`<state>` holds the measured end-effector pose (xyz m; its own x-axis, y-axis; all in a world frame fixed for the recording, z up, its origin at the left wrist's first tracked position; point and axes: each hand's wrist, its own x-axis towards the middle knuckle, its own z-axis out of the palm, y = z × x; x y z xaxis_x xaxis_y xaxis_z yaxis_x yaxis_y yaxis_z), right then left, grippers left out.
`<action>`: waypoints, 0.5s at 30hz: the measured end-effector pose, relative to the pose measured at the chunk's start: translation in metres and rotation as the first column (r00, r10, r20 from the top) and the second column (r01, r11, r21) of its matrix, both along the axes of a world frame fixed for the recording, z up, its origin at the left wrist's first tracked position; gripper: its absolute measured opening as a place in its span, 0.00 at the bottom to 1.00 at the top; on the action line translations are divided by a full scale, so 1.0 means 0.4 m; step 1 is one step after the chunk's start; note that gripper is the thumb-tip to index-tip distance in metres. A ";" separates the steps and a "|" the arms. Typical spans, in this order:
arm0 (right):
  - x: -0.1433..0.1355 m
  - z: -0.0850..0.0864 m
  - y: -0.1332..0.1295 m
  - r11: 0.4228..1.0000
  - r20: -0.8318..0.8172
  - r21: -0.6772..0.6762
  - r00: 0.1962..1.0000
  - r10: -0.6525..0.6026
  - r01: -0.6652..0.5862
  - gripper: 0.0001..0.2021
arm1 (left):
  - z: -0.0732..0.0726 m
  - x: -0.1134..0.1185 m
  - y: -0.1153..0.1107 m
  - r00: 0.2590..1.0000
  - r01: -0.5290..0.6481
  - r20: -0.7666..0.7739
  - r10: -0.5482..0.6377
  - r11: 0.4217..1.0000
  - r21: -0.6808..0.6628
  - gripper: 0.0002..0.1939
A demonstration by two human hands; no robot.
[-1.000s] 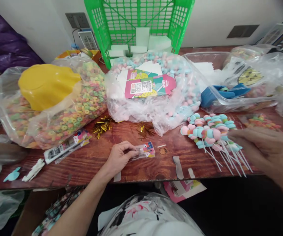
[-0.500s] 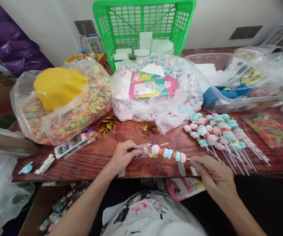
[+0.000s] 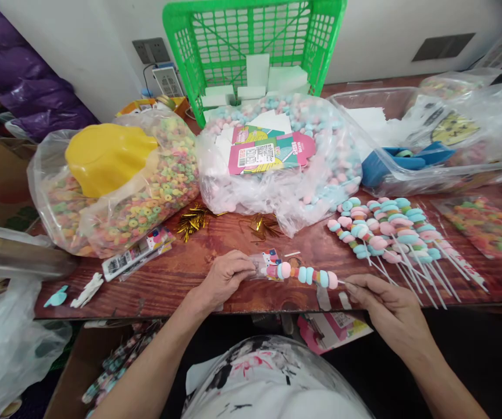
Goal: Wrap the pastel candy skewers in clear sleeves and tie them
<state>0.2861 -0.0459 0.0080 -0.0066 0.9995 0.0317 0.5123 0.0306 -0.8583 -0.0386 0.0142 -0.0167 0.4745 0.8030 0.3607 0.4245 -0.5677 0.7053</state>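
Note:
My left hand [image 3: 230,278] pinches the edge of a small clear wrapper with a colourful print [image 3: 272,256], just above the table. My right hand [image 3: 384,302] is closed on the thin white stick of a candy skewer [image 3: 306,274], threaded with pink and blue marshmallows and orange-brown rings. The skewer lies almost level between my hands. Its left end meets the wrapper; whether it is inside the opening or only against it, I cannot tell. To the right lies a pile of similar candy skewers [image 3: 390,227], sticks pointing toward me.
Behind my hands stand a bag of ring candies [image 3: 159,198] with a yellow scoop [image 3: 109,157], a bag of marshmallows [image 3: 338,151] and a green basket [image 3: 251,29]. Printed wrappers [image 3: 137,253] lie left. A clear tub [image 3: 434,174] and a candy packet [image 3: 486,224] are right.
Both hands have shifted slightly right with the wrapper and the skewer. The skewer's left end now overlaps the wrapper's print more. The camera view has turned a little.

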 end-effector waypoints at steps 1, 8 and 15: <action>0.000 -0.003 -0.002 1.000 -0.022 -0.019 1.000 -0.006 0.005 0.12 | 0.000 -0.001 0.000 1.000 0.008 -0.007 -0.008 1.000 0.017 0.08; -0.001 -0.026 -0.019 1.000 0.016 0.019 1.000 0.016 -0.016 0.11 | 0.001 -0.001 -0.001 0.999 0.041 -0.029 -0.038 0.996 0.077 0.10; -0.029 0.035 -0.025 0.867 0.329 0.447 0.942 0.069 -0.220 0.07 | 0.001 0.014 -0.012 0.999 -0.040 -0.012 0.040 0.999 0.030 0.09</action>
<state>0.2744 -0.0559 0.0222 -0.2343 0.8504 0.4711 0.6939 0.4857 -0.5316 -0.0329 0.0093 -0.0161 0.4469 0.8103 0.3792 0.4556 -0.5709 0.6830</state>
